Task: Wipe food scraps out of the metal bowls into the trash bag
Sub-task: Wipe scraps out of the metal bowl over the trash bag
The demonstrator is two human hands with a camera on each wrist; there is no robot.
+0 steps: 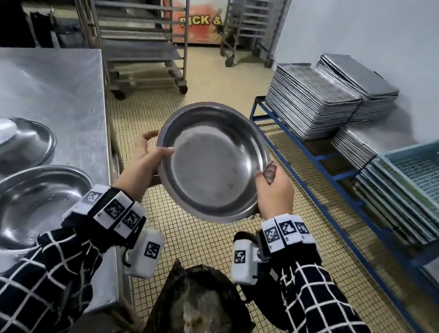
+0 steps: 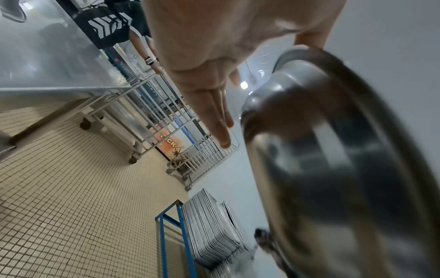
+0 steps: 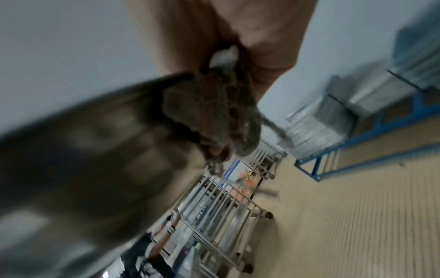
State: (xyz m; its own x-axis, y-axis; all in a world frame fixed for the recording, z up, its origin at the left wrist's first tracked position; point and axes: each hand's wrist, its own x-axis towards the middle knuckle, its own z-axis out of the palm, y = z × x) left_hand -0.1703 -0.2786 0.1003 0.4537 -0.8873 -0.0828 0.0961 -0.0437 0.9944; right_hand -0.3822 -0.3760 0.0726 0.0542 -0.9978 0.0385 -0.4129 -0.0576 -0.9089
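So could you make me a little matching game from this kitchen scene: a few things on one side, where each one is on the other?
Things:
1. held bowl
2. grey rag
3. trash bag
4. upturned bowl with crumbs

Places:
A. on the steel table
B. on the floor below the hands
C. between both hands, in the air
D. bunched in the right hand

Pairs: 1-C, 2-D, 3-B, 4-A

Both sleeves [image 1: 34, 275]: black, white grid check; wristbands [image 1: 112, 208] of white blocks with black square codes; white camera box [image 1: 146, 252] under each wrist.
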